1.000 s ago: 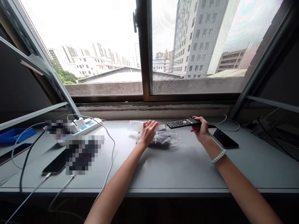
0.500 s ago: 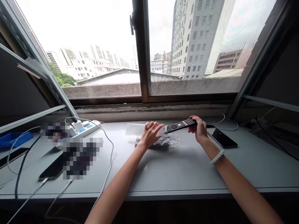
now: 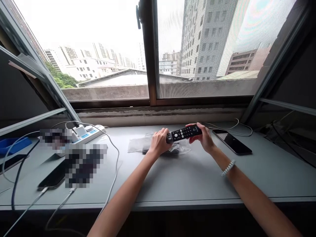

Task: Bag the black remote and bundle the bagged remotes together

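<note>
A black remote control (image 3: 187,132) with white and dark buttons is held above the desk between both hands, button face toward me. My left hand (image 3: 160,141) grips its left end, fingers curled over it. On the right end, my right hand (image 3: 204,137) closes with the thumb on top and the fingers behind. Beneath the left hand lies a clear plastic bag (image 3: 137,144), spread to both sides of it. A dark object (image 3: 174,151), partly covered by the bag and the hand, rests on the desk there.
A black phone (image 3: 233,141) lies right of my right hand, near a white cable (image 3: 244,134). To the left are a power strip (image 3: 92,134) with plugs, a charging phone (image 3: 53,176), a blurred-out patch and a blue tray (image 3: 14,144). The window stands behind the desk.
My left hand has taken hold of the remote's left end, which was inside or against the plastic before. The remote has shifted left and its buttons face me more fully.
</note>
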`<state>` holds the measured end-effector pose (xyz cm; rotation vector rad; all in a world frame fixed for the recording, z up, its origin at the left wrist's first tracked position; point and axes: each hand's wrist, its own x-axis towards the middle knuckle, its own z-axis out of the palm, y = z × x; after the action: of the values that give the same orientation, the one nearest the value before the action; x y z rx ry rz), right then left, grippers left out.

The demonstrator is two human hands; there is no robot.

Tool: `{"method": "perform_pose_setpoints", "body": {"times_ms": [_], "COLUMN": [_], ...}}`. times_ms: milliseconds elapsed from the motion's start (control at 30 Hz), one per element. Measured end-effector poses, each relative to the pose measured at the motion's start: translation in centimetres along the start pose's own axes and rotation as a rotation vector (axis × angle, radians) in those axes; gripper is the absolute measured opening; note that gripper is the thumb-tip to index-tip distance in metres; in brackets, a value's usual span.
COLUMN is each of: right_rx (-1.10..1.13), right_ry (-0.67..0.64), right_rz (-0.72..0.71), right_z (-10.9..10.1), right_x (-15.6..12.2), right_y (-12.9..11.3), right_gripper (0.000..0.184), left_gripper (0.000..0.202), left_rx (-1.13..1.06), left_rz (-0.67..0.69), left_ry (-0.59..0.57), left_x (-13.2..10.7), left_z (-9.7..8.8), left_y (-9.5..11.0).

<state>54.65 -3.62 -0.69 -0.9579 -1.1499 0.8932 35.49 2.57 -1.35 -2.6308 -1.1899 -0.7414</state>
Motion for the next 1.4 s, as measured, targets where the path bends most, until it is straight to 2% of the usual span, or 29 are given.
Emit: {"method": "perform_pose_setpoints", "body": {"times_ms": [167, 333, 433, 533, 600, 667, 767, 867, 967, 1067, 1200, 1300, 1400], "right_rx": [-0.069, -0.087, -0.08, -0.051, -0.022, 0.012, 0.104, 0.301, 0.515, 0.567, 0.487, 0.399, 0.298], "right_ry": [-0.185, -0.23, -0.257, -0.311, -0.316, -0.266, -0.115, -0.017, -0.078, -0.172, -0.282, -0.231, -0.207], "right_rz": [0.078, 0.061, 0.065, 0.089, 0.118, 0.145, 0.2, 0.261, 0.302, 0.349, 0.417, 0.386, 0.342], "right_z": [1.4, 2.5, 3.2, 3.8, 3.9, 3.7, 3.0, 1.9, 1.0, 0.5, 0.0, -0.4, -0.4], "right_x": [-0.4, -0.3, -0.4, -0.5, -0.5, -0.4, -0.2, 0.1, 0.1, 0.1, 0.1, 0.0, -0.2], "right_y": [1.1, 2.7, 3.3, 3.1, 2.7, 2.1, 1.3, 0.5, -0.1, -0.2, 0.7, 1.5, 1.8], "right_gripper": [0.052, 0.046, 0.053, 0.059, 0.056, 0.048, 0.036, 0.036, 0.042, 0.042, 0.043, 0.038, 0.048], "left_gripper": [0.018, 0.02, 0.027, 0.029, 0.028, 0.03, 0.036, 0.037, 0.036, 0.039, 0.042, 0.045, 0.045], "left_rx": [0.023, 0.061, 0.073, 0.041, 0.019, 0.002, -0.011, -0.009, -0.007, 0.012, 0.041, 0.046, 0.054], "left_rz": [0.009, 0.084, 0.115, 0.142, 0.154, 0.158, 0.14, 0.086, 0.07, 0.08, 0.081, 0.088, 0.112], "left_ry": [0.019, 0.121, 0.187, 0.237, 0.254, 0.253, 0.222, 0.2, 0.18, 0.172, 0.158, 0.139, 0.101], "left_x": [-0.3, -0.6, -0.5, -0.4, -0.2, 0.0, 0.2, 0.2, 0.1, -0.2, -0.5, -0.6, -0.7], "left_z": [-0.4, -0.6, -0.4, -0.1, 0.1, 0.1, 0.0, -0.2, -0.2, -0.1, -0.2, -0.3, -0.3], "left_y": [0.6, 1.3, 1.3, 0.9, 0.6, 0.1, -0.9, -2.1, -3.0, -3.2, -3.0, -2.7, -2.1]}}
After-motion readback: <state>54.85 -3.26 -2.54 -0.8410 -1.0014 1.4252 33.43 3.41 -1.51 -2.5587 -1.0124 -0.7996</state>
